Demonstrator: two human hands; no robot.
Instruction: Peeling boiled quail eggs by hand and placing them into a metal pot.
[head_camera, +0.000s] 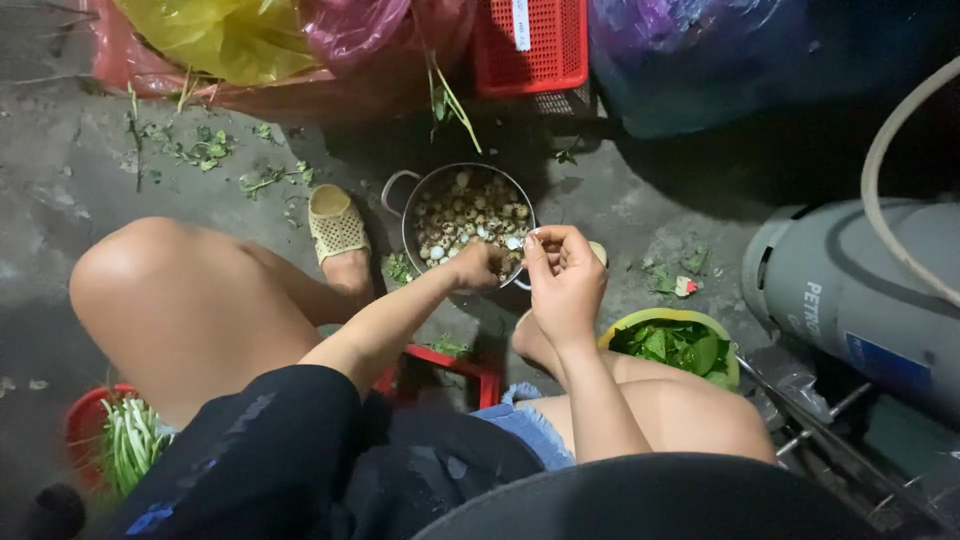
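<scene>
Rough concrete floor carries a metal pot (410, 205) of small speckled eggs (462, 215), into which the left hand (474, 267) reaches closed, while at three o'clock the right hand (562, 275) pinches a peeled egg (515, 242).

pot (408, 215): I see round metal, upright, full of small speckled eggs, under my hands | egg (514, 242): small, pale, between my fingertips
</scene>
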